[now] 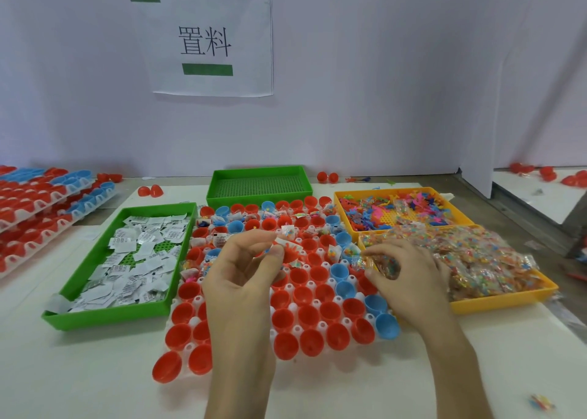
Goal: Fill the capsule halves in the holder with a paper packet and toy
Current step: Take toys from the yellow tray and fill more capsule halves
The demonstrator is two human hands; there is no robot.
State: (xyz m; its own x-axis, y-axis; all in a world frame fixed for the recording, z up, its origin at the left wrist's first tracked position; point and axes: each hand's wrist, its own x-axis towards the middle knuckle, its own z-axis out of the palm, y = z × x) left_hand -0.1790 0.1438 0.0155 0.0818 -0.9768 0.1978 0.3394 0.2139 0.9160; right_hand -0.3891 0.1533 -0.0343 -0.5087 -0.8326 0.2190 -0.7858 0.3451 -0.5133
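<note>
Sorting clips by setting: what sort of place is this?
Likely a toy-packing workstation: a holder of capsule halves, heaps of paper packets and bagged toys, and stacked holders beside.

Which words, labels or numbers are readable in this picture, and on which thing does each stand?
"置料": printed on the white paper sheet taped to the wall.
Black print on the paper packets in the green tray: too small to read.
No other text shows.
</note>
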